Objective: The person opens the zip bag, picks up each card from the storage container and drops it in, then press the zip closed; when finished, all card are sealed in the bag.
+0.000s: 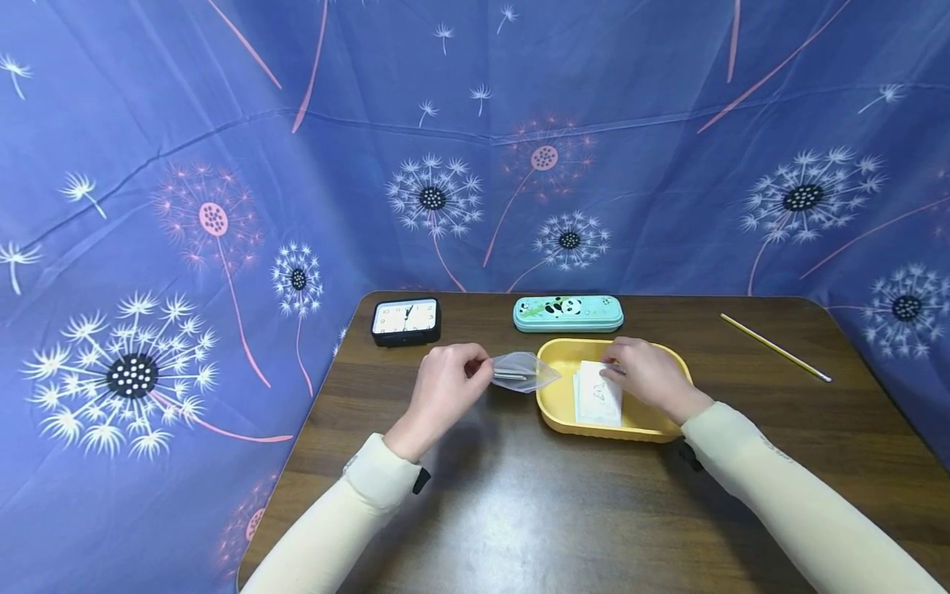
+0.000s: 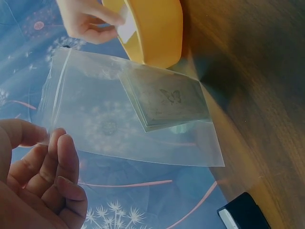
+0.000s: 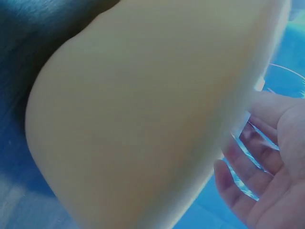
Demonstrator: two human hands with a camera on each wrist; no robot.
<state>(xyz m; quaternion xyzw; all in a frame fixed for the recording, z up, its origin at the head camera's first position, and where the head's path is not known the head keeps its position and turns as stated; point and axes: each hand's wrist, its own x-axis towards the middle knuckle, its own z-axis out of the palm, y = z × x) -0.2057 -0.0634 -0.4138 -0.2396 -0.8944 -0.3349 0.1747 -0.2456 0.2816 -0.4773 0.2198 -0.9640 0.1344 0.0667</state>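
**Bag sagging while the cards are being picked up**

The left hand (image 1: 444,388) is pinching one edge of a clear plastic bag (image 1: 522,371), which is hanging just beyond its fingers (image 2: 57,162) with a few butterfly cards (image 2: 167,100) already inside. The right hand (image 1: 644,373) is reaching into the yellow tray (image 1: 557,404), its fingers pressing on the stack of white cards (image 1: 598,394); whether they are truly gripping a card is hard to tell. The bag's mouth is looking nearly flat, so a card could be catching on its lip and sliding onto the worktop (image 1: 519,511). With only one edge pinched, the bag may be tipping and spilling its cards.
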